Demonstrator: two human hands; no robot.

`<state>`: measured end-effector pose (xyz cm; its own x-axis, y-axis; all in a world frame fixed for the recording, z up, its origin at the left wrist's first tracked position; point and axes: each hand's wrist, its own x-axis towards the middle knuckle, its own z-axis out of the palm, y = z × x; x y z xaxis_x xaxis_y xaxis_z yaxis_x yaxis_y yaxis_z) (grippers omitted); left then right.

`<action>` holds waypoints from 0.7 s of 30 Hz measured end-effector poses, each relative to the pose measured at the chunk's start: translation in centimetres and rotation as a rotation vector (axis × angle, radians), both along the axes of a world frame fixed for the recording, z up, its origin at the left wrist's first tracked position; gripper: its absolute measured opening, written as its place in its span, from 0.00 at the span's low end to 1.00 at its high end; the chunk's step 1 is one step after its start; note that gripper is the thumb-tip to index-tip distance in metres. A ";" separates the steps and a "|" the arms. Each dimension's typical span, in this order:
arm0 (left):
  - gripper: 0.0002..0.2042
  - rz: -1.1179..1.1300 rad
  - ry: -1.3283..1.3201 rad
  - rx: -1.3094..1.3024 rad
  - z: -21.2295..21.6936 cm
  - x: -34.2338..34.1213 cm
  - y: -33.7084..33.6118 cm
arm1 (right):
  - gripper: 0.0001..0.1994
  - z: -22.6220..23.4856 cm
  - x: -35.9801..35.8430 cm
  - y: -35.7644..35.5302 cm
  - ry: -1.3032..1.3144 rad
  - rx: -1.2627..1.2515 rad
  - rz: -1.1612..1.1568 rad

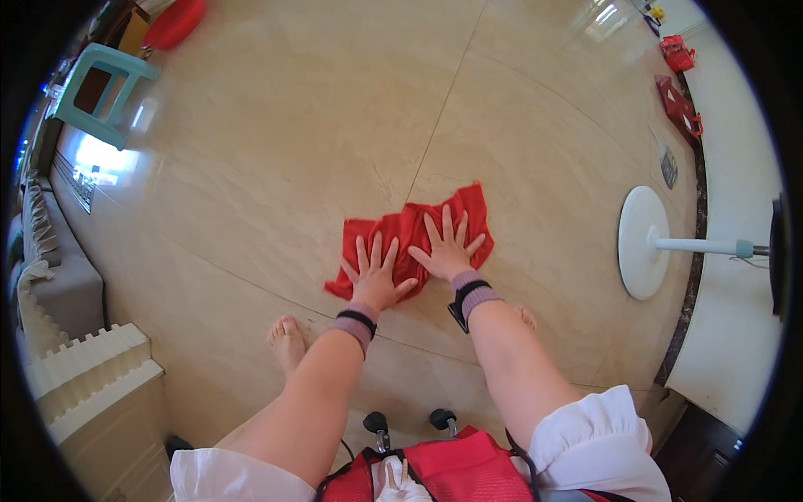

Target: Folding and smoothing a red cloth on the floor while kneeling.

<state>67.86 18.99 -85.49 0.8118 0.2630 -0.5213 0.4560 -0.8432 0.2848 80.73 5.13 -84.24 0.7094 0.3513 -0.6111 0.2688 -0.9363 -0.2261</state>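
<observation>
Both hands are pressed flat on a red cloth (414,238) that lies on the shiny tan floor (276,151). The left hand (375,278) sits on the near left part of the cloth. The right hand (449,247) sits a bit farther out, closer to the middle. All the fingers are spread wide and point away from the person. They hold nothing; they just push down on the cloth.

The cloth is crumpled and not flat. Its long way runs from the near left, by the left hand, up to the far right, past the right hand. Most of the cloth lies under the fingers and just beyond them. A small corner sticks out to the left of the left hand. The right hand is nearer to the far right corner of the cloth. The two hands are close together but do not touch.

A line between two floor tiles runs under the cloth. The person's bare foot (287,341) is on the floor near the left arm, well back from the cloth. Each wrist has a purple band.

A white round fan base (642,241) stands toward the right side of the floor, apart from the cloth. A teal stool (104,92) is far off at the far left corner. Red toys (679,105) lie by the far right edge.
</observation>
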 end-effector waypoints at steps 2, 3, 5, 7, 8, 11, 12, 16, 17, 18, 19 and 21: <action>0.40 0.116 -0.077 -0.044 -0.7 -2.4 -0.3 | 0.48 -0.2 -2.0 -1.2 0.024 0.004 -0.022; 0.36 0.172 -0.169 -0.049 -1.7 -3.8 -0.1 | 0.48 -0.1 -3.1 -1.5 0.039 0.005 -0.023; 0.31 0.197 -0.313 0.017 -4.5 -4.1 0.6 | 0.49 -0.5 -3.1 -1.8 0.035 0.028 -0.013; 0.27 0.212 -0.413 0.044 -4.5 -4.4 0.6 | 0.49 0.1 -3.7 -2.3 0.063 -0.008 -0.018; 0.25 0.219 -0.468 0.080 -4.8 -4.0 0.5 | 0.49 0.1 -3.9 -2.3 0.071 -0.008 -0.019; 0.21 0.197 -0.596 0.131 -3.9 1.8 1.8 | 0.50 -0.1 -2.6 -2.4 -0.012 0.015 -0.012; 0.18 0.177 -0.624 0.126 -4.0 2.8 2.6 | 0.51 0.0 -3.0 -2.4 -0.001 0.024 -0.009; 0.06 0.192 -0.627 0.080 -3.2 6.9 5.0 | 0.52 0.9 -2.9 -1.0 0.019 0.036 -0.001; 0.06 0.187 -0.623 0.084 -2.9 7.4 5.0 | 0.53 1.2 -2.6 -1.0 0.015 0.037 -0.009; 0.06 0.185 -0.608 0.077 -2.7 8.1 5.1 | 0.53 1.5 -2.0 -0.7 0.009 0.038 -0.010; 0.06 0.182 -0.591 0.071 -2.6 8.8 5.3 | 0.53 1.8 -1.2 -0.4 0.007 0.036 -0.019; 0.06 0.183 -0.580 0.076 -2.2 9.7 5.4 | 0.53 2.1 -0.1 0.2 0.014 0.035 -0.030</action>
